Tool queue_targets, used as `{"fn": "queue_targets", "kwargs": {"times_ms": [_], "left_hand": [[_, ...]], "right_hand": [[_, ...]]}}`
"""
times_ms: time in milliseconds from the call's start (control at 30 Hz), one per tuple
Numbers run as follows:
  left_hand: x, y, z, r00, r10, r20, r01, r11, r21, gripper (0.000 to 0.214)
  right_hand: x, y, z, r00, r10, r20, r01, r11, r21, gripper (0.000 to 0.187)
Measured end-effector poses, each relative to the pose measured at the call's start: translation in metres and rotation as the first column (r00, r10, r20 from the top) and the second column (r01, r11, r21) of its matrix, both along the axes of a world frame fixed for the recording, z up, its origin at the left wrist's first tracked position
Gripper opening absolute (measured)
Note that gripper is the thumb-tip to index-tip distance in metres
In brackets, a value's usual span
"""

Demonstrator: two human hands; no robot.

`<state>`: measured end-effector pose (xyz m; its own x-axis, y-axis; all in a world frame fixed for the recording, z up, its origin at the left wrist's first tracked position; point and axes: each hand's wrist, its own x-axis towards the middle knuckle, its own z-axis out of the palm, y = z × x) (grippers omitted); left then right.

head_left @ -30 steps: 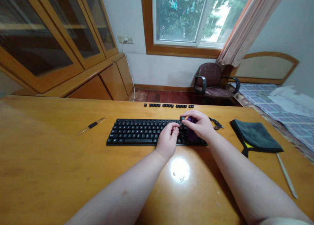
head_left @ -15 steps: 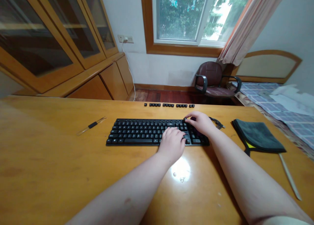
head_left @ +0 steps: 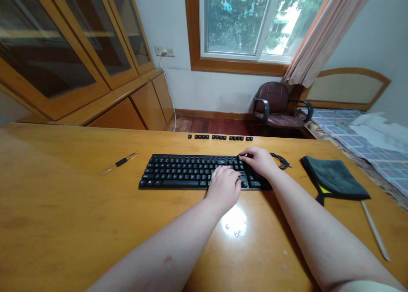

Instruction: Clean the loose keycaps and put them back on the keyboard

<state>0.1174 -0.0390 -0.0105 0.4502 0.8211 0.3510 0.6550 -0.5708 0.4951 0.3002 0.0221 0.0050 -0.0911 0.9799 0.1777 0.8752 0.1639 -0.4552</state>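
A black full-size keyboard lies on the wooden desk, and its top row shows small dark posts where keycaps are off. Spread over the keys right of centre, my left hand rests palm down with its fingers stretched out. My right hand is at the keyboard's upper right, thumb and forefinger pinched on a small black keycap at the top row. That hand hides part of the number pad. Behind the keyboard, loose black keycaps stand lined up in small groups along the desk's far edge.
A thin tool with a black grip lies left of the keyboard. Right of it are a coiled black cable, a folded dark grey cloth and a pale flat strip. A chair stands beyond the desk.
My right hand has shifted very slightly downward, its pinch staying at the top row. My left hand keeps its place on the keys. The whole view has moved a little.
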Motion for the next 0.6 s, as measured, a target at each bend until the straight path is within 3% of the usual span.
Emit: {"fn": "queue_targets", "kwargs": {"times_ms": [300,600], "left_hand": [[0.0,0.0,0.0,1.0,-0.009,0.019,0.009,1.0,0.008,0.02],[0.002,-0.005,-0.002,1.0,-0.011,-0.012,0.011,1.0,0.022,0.023]], "right_hand": [[-0.003,-0.003,0.002,0.997,0.048,0.063,-0.052,0.997,0.051,0.022],[-0.012,-0.004,0.002,0.994,-0.087,0.067,0.085,0.996,0.03,0.017]]}}
